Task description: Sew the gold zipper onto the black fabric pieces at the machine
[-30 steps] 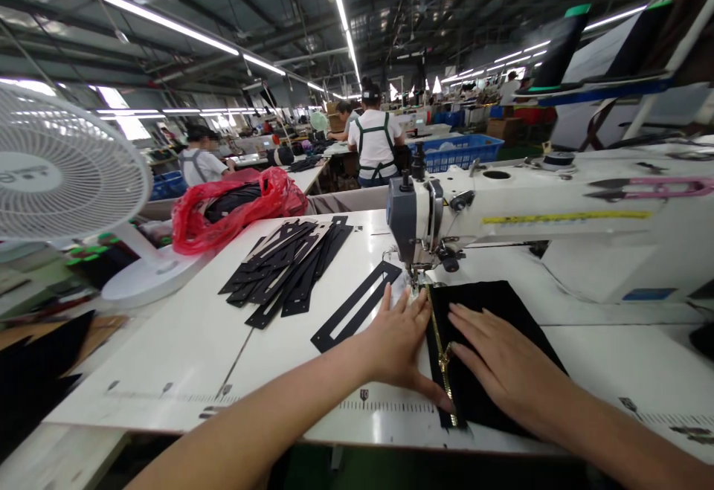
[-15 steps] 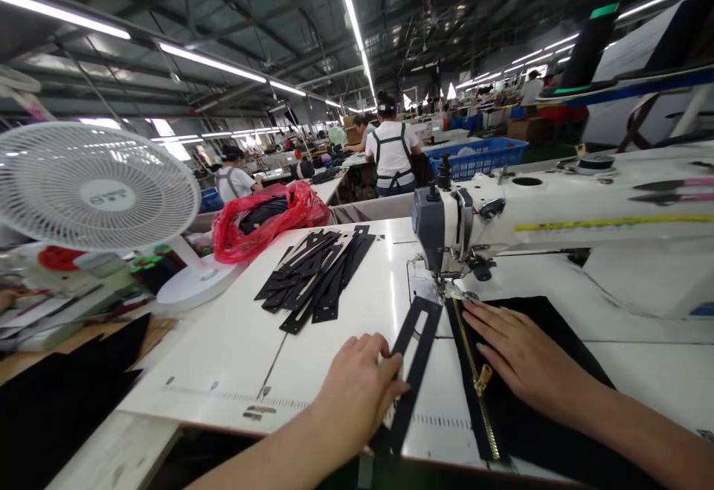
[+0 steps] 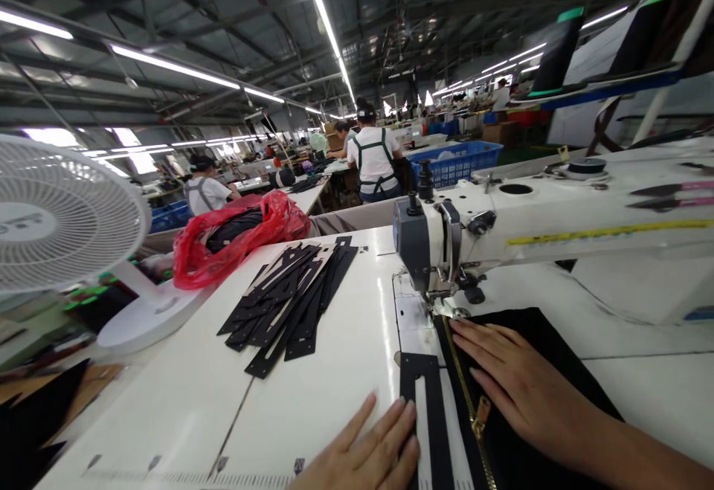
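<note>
The slotted black strip (image 3: pixel 436 423), slanted earlier, now runs nearly parallel to the gold zipper (image 3: pixel 465 382), just left of the black cloth (image 3: pixel 518 462). The open left hand (image 3: pixel 371 449) partly covers the strip; the right hand (image 3: pixel 527 386) (flat, gripping nothing) rests on the cloth. Uneven pressure could skew either piece.

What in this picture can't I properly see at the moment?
All in the head view:
- Black cloth: partly covered by the right hand; near end cut off by the bottom edge.
- Slotted black strip: near end also cut off by the bottom edge.
- White fan: cut off by the left edge; hub lettering blurred.
- Sewing machine: needle tip too small to make out.
</note>
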{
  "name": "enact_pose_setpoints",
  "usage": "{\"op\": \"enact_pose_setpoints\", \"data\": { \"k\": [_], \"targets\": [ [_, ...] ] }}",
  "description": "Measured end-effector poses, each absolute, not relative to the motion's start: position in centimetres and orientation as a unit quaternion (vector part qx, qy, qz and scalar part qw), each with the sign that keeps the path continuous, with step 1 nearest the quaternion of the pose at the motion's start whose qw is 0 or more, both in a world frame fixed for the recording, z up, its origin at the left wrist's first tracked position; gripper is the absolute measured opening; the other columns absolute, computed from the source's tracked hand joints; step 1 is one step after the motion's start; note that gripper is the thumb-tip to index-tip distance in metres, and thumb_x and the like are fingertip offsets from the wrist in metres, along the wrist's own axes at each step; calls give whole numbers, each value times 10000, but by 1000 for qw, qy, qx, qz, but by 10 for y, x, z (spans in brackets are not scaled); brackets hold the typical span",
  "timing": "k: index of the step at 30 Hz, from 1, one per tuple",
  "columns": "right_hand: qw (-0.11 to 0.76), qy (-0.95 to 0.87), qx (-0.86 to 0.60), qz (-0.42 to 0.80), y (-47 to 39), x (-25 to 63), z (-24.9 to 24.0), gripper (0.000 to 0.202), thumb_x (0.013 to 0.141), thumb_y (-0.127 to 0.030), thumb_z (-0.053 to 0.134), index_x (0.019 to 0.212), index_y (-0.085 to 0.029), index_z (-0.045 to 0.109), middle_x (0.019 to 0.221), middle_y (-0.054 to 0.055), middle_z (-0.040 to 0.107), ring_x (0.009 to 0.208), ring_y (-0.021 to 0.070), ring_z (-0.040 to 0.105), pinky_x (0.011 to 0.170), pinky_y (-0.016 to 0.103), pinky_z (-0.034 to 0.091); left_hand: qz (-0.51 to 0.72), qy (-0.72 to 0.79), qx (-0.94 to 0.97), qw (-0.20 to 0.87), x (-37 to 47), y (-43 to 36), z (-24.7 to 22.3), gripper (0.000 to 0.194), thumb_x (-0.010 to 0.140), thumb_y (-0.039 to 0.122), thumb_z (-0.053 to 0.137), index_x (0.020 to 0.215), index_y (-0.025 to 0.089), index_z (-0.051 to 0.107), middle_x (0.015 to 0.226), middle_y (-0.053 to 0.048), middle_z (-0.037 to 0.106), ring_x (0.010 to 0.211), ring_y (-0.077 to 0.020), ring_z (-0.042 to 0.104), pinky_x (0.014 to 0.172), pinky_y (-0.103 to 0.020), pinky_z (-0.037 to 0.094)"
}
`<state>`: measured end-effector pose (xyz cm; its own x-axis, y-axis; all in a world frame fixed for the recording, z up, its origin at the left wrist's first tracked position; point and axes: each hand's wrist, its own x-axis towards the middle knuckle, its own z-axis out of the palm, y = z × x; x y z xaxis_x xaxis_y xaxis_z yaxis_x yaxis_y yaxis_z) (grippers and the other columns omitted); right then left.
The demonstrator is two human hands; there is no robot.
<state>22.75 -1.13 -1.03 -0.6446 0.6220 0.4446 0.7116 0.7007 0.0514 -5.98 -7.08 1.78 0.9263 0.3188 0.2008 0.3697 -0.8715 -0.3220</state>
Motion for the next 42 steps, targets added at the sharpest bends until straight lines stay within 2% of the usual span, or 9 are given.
{"op": "enact_pose_setpoints", "data": {
  "k": [4,8,11,16,22,27,36,39,42],
  "targets": [
    [196,-904,-367,-98,-10,227,-8,428,873,-166,410,1299,-158,460,1358,88,444,1235,215,422,1004,459,357,-92,-194,-957,197,-55,-72,11,258,930,178,434,1153,106,542,1230,-102,574,1165,-246,513,973,-386,438],
    [189,-907,-369,-80,-10,227,-10,437,881,-174,403,1316,-151,439,1356,98,443,1247,213,407,1019,466,347,-144,-263,-946,122,-43,-58,11,303,926,130,350,1148,54,540,1082,-152,635,1092,-265,565,859,-382,531],
    [194,-906,-370,-75,-13,225,-12,455,884,-178,396,1338,-154,412,1369,99,424,1252,215,400,1017,474,354,-195,-327,-922,72,-42,-45,14,314,910,109,353,1171,97,528,1016,-141,649,963,-227,631,776,-352,565],
    [217,-906,-357,-62,-21,216,-12,470,868,-159,411,1338,-166,420,1343,105,457,1235,231,421,1019,485,351,-288,-359,-887,42,-30,-36,21,355,903,139,388,1248,127,474,1209,-140,580,1058,-207,595,846,-337,541],
    [209,-913,-347,-51,-22,211,-7,460,855,-140,408,1313,-136,442,1308,128,493,1226,238,431,1000,488,379,-229,-355,-901,96,13,-20,7,240,849,68,472,1051,59,602,1101,-169,637,1014,-244,620,892,-361,519],
    [223,-906,-356,-55,-22,213,-9,481,864,-148,396,1342,-91,388,1298,166,494,1220,230,438,997,472,382,-208,-349,-911,70,14,-18,1,271,879,79,435,1107,77,582,1194,-181,581,1108,-237,565,953,-376,476],
    [247,-886,-389,-38,-26,203,-10,547,774,-117,422,1322,-127,427,1324,106,483,1192,235,457,1000,457,347,-187,-327,-923,82,6,-13,-3,296,938,124,331,1101,78,573,1242,-192,544,1186,-256,497,936,-394,493],
    [266,-874,-405,-18,-25,202,-10,505,809,-113,389,1311,-74,428,1295,125,508,1164,212,471,1008,405,340,-181,-322,-925,93,1,-10,-5,301,941,133,326,1124,101,563,1232,-155,563,1165,-242,520,897,-362,527],
    [289,-863,-413,-16,-23,201,-12,487,821,-127,394,1304,-88,442,1269,118,527,1137,229,479,995,408,340,-182,-319,-925,101,-2,-9,-7,310,937,127,336,1159,130,553,1222,-125,577,1146,-229,538,867,-336,547]
  ]
}}
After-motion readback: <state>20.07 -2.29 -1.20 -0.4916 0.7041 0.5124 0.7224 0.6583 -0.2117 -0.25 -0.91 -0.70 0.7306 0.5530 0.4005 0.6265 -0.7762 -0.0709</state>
